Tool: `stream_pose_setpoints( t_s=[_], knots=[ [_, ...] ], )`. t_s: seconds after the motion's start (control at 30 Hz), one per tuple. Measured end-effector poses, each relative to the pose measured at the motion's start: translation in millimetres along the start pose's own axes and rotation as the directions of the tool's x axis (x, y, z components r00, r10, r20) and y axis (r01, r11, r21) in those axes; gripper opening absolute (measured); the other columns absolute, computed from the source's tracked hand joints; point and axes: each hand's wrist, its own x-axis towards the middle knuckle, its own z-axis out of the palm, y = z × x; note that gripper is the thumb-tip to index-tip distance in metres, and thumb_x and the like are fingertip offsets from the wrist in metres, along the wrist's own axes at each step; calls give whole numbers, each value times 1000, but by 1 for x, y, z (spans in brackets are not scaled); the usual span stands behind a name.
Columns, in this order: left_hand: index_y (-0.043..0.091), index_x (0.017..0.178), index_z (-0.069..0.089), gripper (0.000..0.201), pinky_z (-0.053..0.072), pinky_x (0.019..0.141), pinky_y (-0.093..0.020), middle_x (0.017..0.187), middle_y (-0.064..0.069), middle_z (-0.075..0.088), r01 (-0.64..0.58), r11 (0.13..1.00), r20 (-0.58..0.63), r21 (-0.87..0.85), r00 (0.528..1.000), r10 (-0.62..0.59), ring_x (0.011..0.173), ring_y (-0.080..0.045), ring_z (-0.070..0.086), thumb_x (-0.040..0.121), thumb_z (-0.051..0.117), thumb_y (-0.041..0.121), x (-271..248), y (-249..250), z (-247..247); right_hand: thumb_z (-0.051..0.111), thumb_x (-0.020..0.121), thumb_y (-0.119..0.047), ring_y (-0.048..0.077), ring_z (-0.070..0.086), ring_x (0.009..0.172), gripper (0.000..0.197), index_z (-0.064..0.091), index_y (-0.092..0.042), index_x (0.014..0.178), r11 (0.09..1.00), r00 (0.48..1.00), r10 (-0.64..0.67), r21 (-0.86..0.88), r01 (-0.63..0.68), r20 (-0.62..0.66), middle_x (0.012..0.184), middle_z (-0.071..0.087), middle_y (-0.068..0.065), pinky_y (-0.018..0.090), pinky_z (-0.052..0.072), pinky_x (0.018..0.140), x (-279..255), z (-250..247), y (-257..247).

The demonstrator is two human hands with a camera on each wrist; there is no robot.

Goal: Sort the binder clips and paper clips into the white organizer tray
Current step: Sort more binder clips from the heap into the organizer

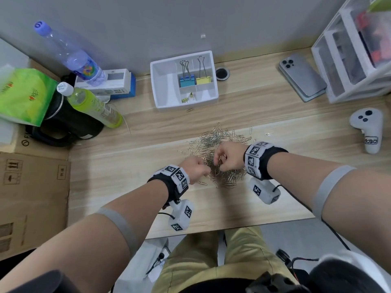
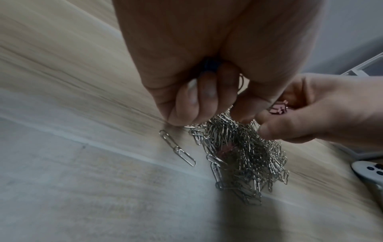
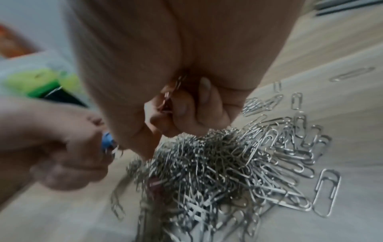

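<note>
A heap of silver paper clips (image 1: 215, 144) lies mid-table. Both hands hover over its near side with curled fingers. My left hand (image 1: 198, 169) grips a small blue binder clip (image 3: 107, 142), mostly hidden in the fist (image 2: 207, 98). My right hand (image 1: 227, 158) holds small pink binder clips (image 2: 278, 108) in its curled fingers (image 3: 182, 106). Another pink clip (image 2: 225, 149) shows inside the heap. The white organizer tray (image 1: 165, 81) sits at the back, holding a big blue binder clip (image 1: 187, 81), a yellow one (image 1: 203, 80) and small clips (image 1: 187, 98) in a front compartment.
A phone (image 1: 302, 77), white drawers (image 1: 355, 49) and a white controller (image 1: 368, 130) stand to the right. Bottles (image 1: 93, 104), a black kettle (image 1: 67, 123) and a cardboard box (image 1: 31, 187) crowd the left. One stray paper clip (image 1: 189, 110) lies before the tray.
</note>
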Motion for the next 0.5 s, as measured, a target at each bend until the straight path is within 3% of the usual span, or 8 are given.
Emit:
stream_pose_setpoints(
  t_s=[0.13, 0.3, 0.4, 0.5],
  knots=[
    [16, 62, 40, 17, 21, 44, -18, 50, -3, 33, 32, 998, 49, -47, 998, -29, 42, -13, 27, 58, 56, 12, -4, -3, -3, 74, 68, -13, 13, 55, 62, 26, 72, -26, 91, 970, 997, -48, -234, 63, 66, 72, 58, -7, 25, 47, 57, 7, 14, -5],
    [15, 68, 46, 16, 20, 43, -17, 49, -4, 33, 53, 993, 58, -106, 997, -47, 41, -12, 26, 67, 55, 1, -6, -13, -5, 64, 78, -13, 14, 60, 77, 25, 74, -28, 95, 915, 997, -59, -397, 75, 54, 80, 62, -13, 24, 50, 67, 13, 23, -3],
    [13, 68, 46, 20, 18, 42, -15, 49, -3, 30, 65, 987, 57, -147, 997, -57, 37, -10, 23, 73, 53, -5, -5, -19, -9, 66, 78, -19, 11, 56, 68, 15, 74, -27, 87, 939, 997, -75, -338, 68, -5, 68, 56, -15, 23, 48, 66, 14, 24, 0],
    [11, 67, 48, 20, 18, 41, -11, 52, -3, 29, 77, 980, 80, -182, 995, -63, 33, -9, 20, 75, 50, -7, -6, -20, -15, 71, 78, -23, 10, 55, 60, 4, 71, -26, 76, 1000, 991, -23, -7, 22, -133, 67, 61, -10, 26, 49, 62, 13, 18, 1]
  ],
)
